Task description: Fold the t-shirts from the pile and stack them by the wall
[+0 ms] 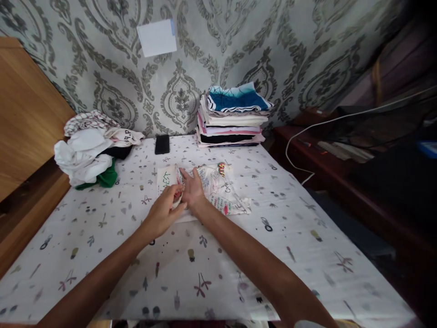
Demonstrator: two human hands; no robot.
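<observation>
A white cloth garment (218, 189), printed with coloured lettering and small drawings, lies partly folded on the patterned tablecloth in front of me. My left hand (168, 210) has its fingers and thumb around a raised fold near the garment's left part. My right hand (193, 187) rests against the inner side of that fold, palm turned partly up and fingers apart. Some of the fold is hidden behind the fingers. Left of it, a flat portion with green lettering shows.
A stack of folded clothes (234, 120) stands at the back by the wall, a blue piece on top. Rumpled clothes (88, 146) are heaped at the back left beside a wooden panel (30, 114). A black phone (162, 144) lies between them. A white cable (341, 117) hangs at right.
</observation>
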